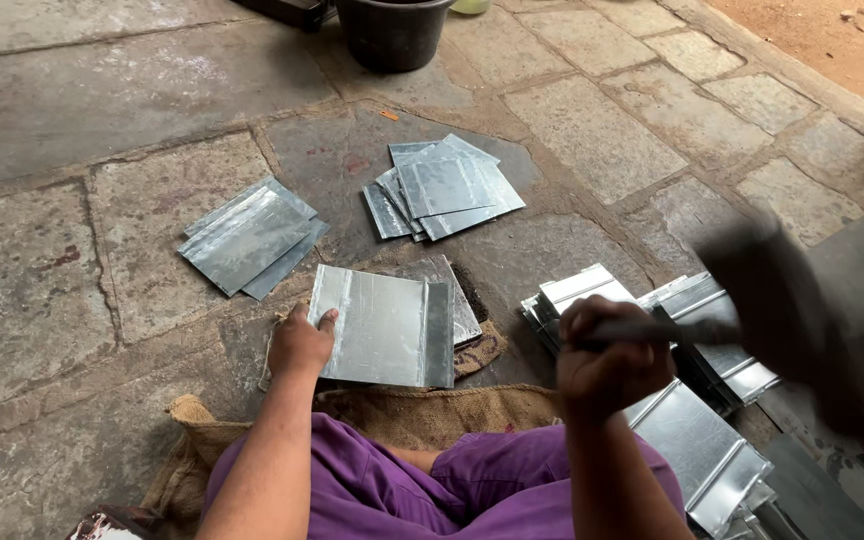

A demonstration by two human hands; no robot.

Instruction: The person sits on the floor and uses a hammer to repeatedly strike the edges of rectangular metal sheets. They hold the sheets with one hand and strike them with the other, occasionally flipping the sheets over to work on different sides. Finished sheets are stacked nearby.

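A rectangular metal sheet (382, 328) with a folded strip along its right edge lies flat on the stone floor in front of me. My left hand (300, 342) presses on its left edge, thumb on top of the sheet. My right hand (604, 362) grips the handle of a dark hammer (792, 310), whose head is raised to the right and blurred by motion. I sit on a burlap sack (422, 412), and my purple trousers fill the bottom of the view.
Two loose stacks of metal sheets lie further out: one at the left (248, 238), one at the centre (444, 188). A pile of folded sheets (692, 420) lies at my right. A black bucket (392, 32) stands at the top.
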